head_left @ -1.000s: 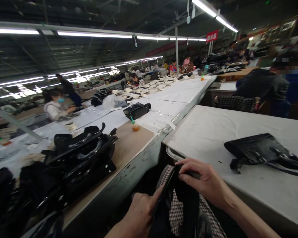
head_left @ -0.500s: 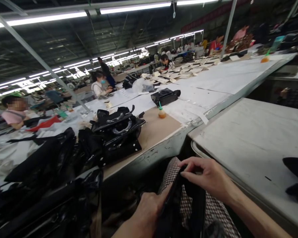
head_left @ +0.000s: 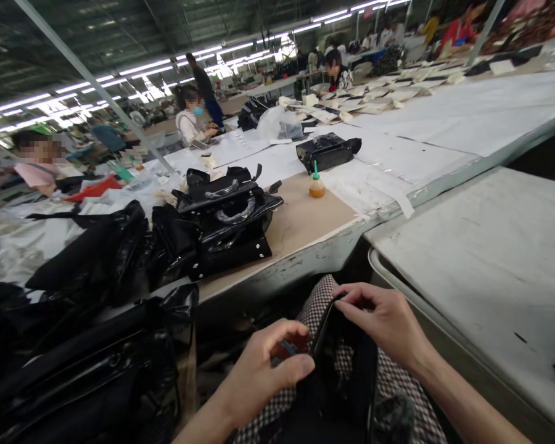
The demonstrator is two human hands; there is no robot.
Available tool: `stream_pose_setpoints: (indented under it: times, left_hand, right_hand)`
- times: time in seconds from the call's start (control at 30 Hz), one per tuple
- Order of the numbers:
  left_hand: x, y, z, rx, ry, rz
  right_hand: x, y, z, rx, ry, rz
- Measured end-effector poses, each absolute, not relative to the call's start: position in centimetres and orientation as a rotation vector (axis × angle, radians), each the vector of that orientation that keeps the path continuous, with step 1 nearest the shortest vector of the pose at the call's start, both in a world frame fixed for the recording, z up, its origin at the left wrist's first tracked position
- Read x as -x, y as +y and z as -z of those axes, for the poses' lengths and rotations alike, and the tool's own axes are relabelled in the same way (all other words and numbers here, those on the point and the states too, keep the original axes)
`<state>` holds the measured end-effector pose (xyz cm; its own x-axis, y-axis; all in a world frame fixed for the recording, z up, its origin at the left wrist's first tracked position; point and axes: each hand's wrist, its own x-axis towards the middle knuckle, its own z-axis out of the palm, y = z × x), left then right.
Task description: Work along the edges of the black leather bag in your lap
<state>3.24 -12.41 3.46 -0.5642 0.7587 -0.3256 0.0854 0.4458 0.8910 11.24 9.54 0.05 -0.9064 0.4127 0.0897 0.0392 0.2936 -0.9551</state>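
Note:
A black bag [head_left: 324,401] lies in my lap over checked cloth, its rim running up toward my right hand. Thumb and fingers of my right hand [head_left: 386,317] pinch the far end of that rim. Left of the bag, my left hand [head_left: 263,367] is open, with thumb and curved fingers apart close to the rim. Whether its fingertips touch the bag is hard to tell. The lower part of the bag is dark, and its details are lost.
Several glossy black bags [head_left: 231,222] are stacked on the worktable [head_left: 300,216] at left. A small bottle of amber liquid [head_left: 317,185] stands there, with another black bag [head_left: 328,151] behind it. A pale side table [head_left: 481,246] is at right. A person [head_left: 195,120] works across the table.
My left hand has let go of the bag's rim and moved slightly left, its fingers spreading. My right hand keeps its pinch. The camera view has shifted a little.

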Motion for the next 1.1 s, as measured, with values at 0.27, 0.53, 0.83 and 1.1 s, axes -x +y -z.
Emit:
stream_pose_setpoints:
  times: [0.27, 0.53, 0.83, 1.1]
  left_hand:
    - [-5.6, -10.3, -1.4, -0.36, 2.061, -1.294]
    - [-6.6, -10.7, -1.1, -0.546, 2.341, -1.192]
    - [-7.0, -11.1, 0.1, -0.497, 2.467, -1.237]
    - [-6.6, -11.2, 1.5, -0.715, 2.604, -1.267]
  right_hand:
    - [-11.2, 9.9, 1.2, 0.395, -2.247, -1.748]
    - [-11.4, 11.5, 0.8, 0.189, -2.424, -1.78]
    - [-10.5, 11.3, 1.5, 0.098, -2.477, -1.818]
    - [-10.2, 9.9, 2.4, 0.294, -2.349, -1.782]
